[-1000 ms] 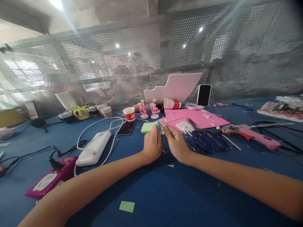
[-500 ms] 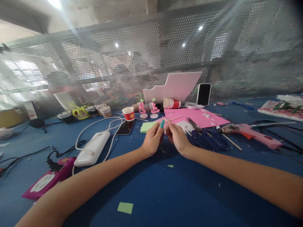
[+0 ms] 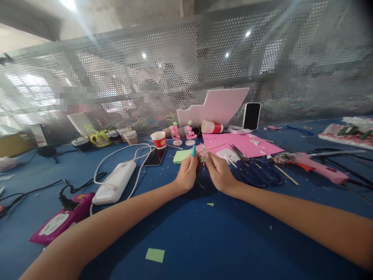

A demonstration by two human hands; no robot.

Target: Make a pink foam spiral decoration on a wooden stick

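Note:
My left hand [image 3: 187,171] and my right hand [image 3: 219,171] meet over the middle of the blue table, fingers closed. A small piece of green paper [image 3: 203,159] shows between them, pinched from both sides; its far part is hidden by the fingers. A long teal cover or nail [image 3: 194,151] tips my left thumb. Just beyond my left hand lie green paper sheets [image 3: 181,156]. Blue-handled scissors [image 3: 258,172] rest beside my right hand, their blades over white scraps [image 3: 229,155] and a pink sheet [image 3: 262,144].
Pink glue gun [image 3: 317,166] and a wooden stick [image 3: 287,175] lie right. A white power bank [image 3: 115,184], purple power strip [image 3: 62,217] and phone [image 3: 155,156] are left. Behind stand a red paper cup [image 3: 159,140], pink spiral ornaments [image 3: 190,134] and foam board [image 3: 212,107].
My left thumb has shifted slightly left and upright, and my hands have parted a little at the fingertips. Green paper now shows between them.

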